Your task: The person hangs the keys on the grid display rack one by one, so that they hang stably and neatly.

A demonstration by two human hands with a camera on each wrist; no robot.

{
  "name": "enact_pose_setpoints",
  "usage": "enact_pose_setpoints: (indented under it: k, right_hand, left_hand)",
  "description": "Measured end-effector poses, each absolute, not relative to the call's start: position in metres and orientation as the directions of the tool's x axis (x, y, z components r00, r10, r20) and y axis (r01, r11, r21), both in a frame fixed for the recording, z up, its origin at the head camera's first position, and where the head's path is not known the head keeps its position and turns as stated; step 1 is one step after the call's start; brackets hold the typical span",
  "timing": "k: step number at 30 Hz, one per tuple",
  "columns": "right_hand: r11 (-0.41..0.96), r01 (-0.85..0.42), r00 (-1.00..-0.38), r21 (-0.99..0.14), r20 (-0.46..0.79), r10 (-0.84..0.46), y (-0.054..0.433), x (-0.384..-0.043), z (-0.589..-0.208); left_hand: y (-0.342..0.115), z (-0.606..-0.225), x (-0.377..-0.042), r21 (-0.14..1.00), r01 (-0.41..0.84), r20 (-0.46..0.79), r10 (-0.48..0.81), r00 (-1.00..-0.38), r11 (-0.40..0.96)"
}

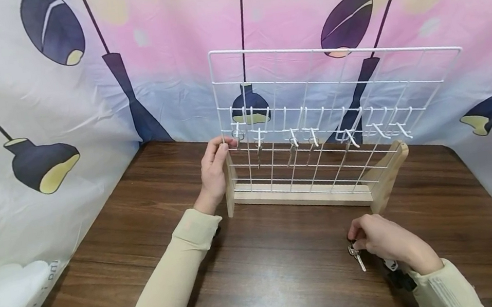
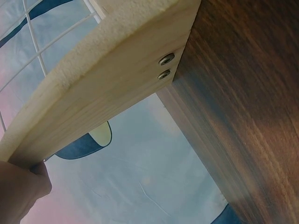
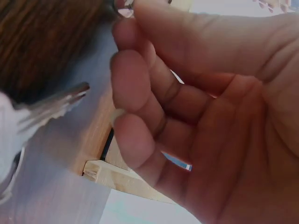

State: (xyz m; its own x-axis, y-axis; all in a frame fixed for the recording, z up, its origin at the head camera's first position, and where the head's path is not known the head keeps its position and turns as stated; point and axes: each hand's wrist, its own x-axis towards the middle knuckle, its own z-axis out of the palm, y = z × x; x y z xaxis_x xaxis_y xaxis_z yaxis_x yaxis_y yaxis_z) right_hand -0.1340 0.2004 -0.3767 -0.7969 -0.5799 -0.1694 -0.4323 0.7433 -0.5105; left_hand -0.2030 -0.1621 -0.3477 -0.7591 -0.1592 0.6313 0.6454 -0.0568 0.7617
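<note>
A white wire grid rack (image 1: 335,50) stands upright between two wooden side posts. My left hand (image 1: 213,170) grips the top of the left wooden post (image 2: 103,79), with thumb and fingers on either side of it. Low over the table, in front of the right post (image 1: 390,168), my right hand (image 1: 388,238) pinches a ring between thumb and forefinger. From that ring hangs a silver key (image 1: 359,260), its blade pointing down; it looks blurred in the right wrist view. White hooks (image 1: 350,138) line the grid, and several bear small hanging keys (image 1: 293,155).
A pale wooden bar (image 1: 303,195) joins the posts at the bottom. Beneath everything is a brown wood-grain table (image 1: 267,280). A patterned cloth (image 1: 175,38) hangs close behind the rack. White plastic packaging (image 1: 8,299) lies at the left edge.
</note>
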Motion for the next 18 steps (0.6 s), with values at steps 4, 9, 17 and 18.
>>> enact_pose_setpoints:
  k: [4,9,17,18]
  right_hand:
    - [0.740,-0.411,-0.807,-0.531,-0.165,-0.567,0.2007,-0.1352,-0.3758]
    - [0.759,-0.406,-0.823,-0.508,-0.158,-0.546,0.2001,-0.1361,-0.3744]
    - [0.791,-0.402,-0.830,-0.460,-0.181,-0.527,0.1989,-0.1376,-0.3724]
    - [0.793,-0.404,-0.831,-0.455,-0.179,-0.526,0.1989,-0.1378,-0.3725]
  left_hand:
    - [-0.1622,-0.3474,-0.2016,0.761,0.645,0.631,-0.155,-0.760,-0.063]
    - [-0.1621,-0.3463,-0.2001,0.760,0.646,0.632,-0.155,-0.759,-0.063]
    - [-0.1624,-0.3473,-0.2026,0.758,0.649,0.635,-0.153,-0.757,-0.063]
    - [-0.1623,-0.3474,-0.2028,0.758,0.649,0.635,-0.153,-0.757,-0.062]
